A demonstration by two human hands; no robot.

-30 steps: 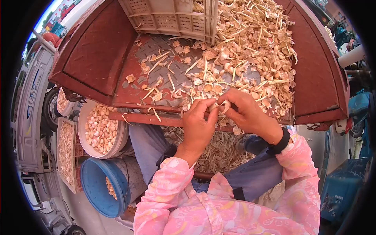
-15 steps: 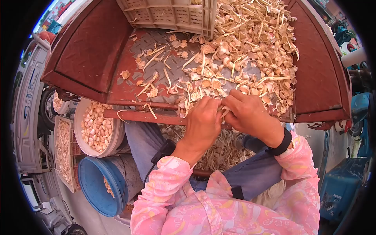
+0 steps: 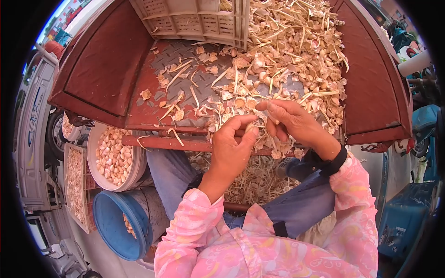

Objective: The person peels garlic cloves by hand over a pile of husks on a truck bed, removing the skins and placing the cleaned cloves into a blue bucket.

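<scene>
Over the front edge of the red truck bed (image 3: 157, 121), my left hand (image 3: 232, 143) pinches a pale garlic clove (image 3: 251, 126) between thumb and fingers. Just beside it, my right hand (image 3: 296, 121) has its fingers curled and closed. Whatever lies in its fingertips is partly hidden; a papery pale scrap shows between the two hands. Beyond them spreads a heap of garlic cloves, dry stalks and skins (image 3: 301, 55). Bits of skin hang at the bed's edge below my right hand.
A plastic crate (image 3: 194, 23) stands at the back of the bed. On my left are a white bucket (image 3: 94, 153) of cloves, a blue bucket (image 3: 109, 231) with a few cloves inside, and a crate of scraps (image 3: 74, 185). Skins and stalks (image 3: 259, 180) pile up below, between my legs.
My hands were pressed together at the bed's edge and have now drawn slightly apart. The left fingers show a clove. The view has shifted a little.
</scene>
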